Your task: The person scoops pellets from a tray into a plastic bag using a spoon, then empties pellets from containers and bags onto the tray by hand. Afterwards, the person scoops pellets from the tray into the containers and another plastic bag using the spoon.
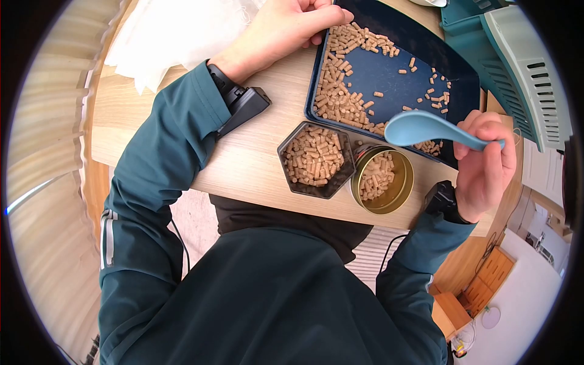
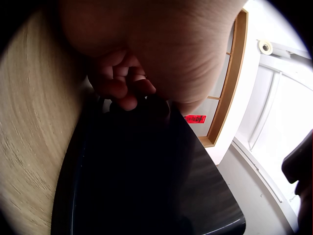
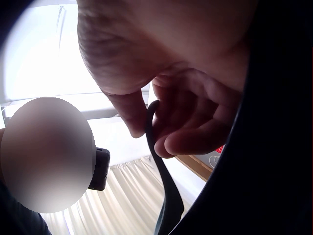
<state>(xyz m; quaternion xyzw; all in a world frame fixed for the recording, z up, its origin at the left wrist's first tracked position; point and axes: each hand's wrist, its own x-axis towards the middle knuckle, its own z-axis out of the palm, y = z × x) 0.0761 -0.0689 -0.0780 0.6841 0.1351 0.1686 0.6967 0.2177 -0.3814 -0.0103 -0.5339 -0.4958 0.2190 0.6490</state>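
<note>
A dark blue tray (image 1: 389,76) lies on the table, wood pellets (image 1: 340,91) heaped along its left side and scattered over its floor. My left hand (image 1: 292,30) grips the tray's rim at the far left corner, thumb over the edge; the left wrist view shows its fingers (image 2: 128,100) curled at the tray wall. By its handle, my right hand (image 1: 485,167) pinches a light blue spoon (image 1: 420,126). The spoon's bowl overlaps the tray's near edge, just above a round gold tin (image 1: 398,198) part filled with pellets. Left of the tin stands a dark hexagonal container (image 1: 292,182) full of pellets.
White plastic sheeting (image 1: 176,42) covers the table's far left. A teal and light grey slatted carrier (image 1: 523,79) stands right of the tray. The wooden table's (image 1: 243,176) near edge runs close to the person's body.
</note>
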